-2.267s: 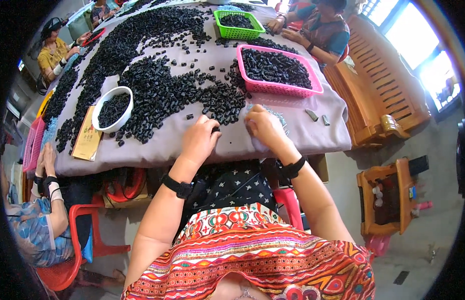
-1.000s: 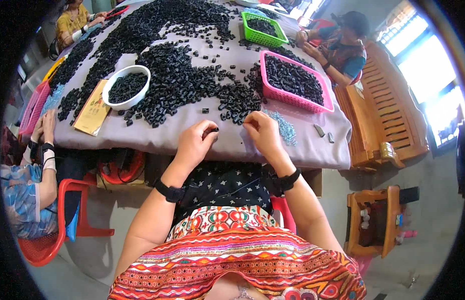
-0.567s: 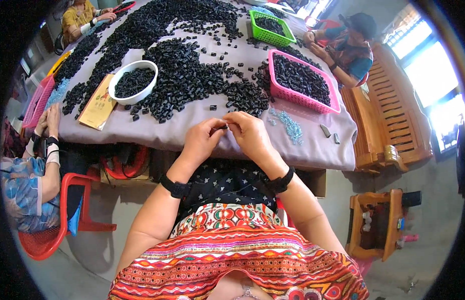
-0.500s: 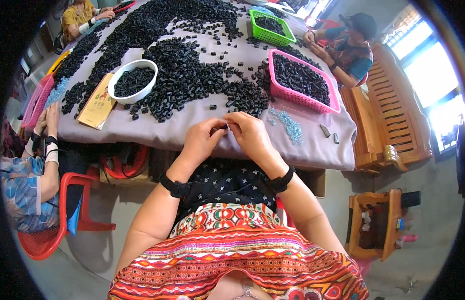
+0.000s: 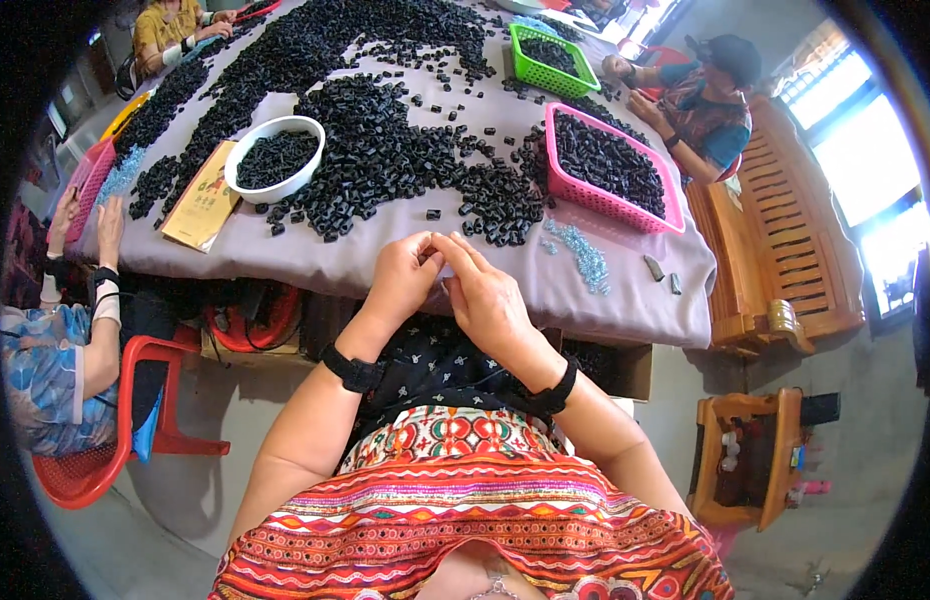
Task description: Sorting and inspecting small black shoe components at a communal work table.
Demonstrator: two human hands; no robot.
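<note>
My left hand (image 5: 403, 274) and my right hand (image 5: 488, 298) meet at the near edge of the cloth-covered table (image 5: 365, 222). The left thumb and fingers are pinched. My right fingers lie close together, their tips against the left fingertips. Whatever sits between them is hidden by the fingers. Just beyond, a large heap of small black pieces (image 5: 385, 150) spreads over the grey cloth. To the right of my hands lie small pale blue clear pieces (image 5: 589, 262). A pink basket (image 5: 625, 212) full of black pieces stands behind those.
A white bowl (image 5: 297, 180) of thin black pieces and a yellow booklet (image 5: 200, 208) are at left. A green basket (image 5: 555, 78) stands farther back. Other people sit around: one in blue (image 5: 55, 385) on a red chair (image 5: 115, 465), one in a dark cap (image 5: 730, 60). Right, a wooden bench (image 5: 785, 220).
My right fingers have straightened and moved over the left fingertips. The dark piece glimpsed between my fingers earlier is now out of sight. The person at left has lifted their hands.
</note>
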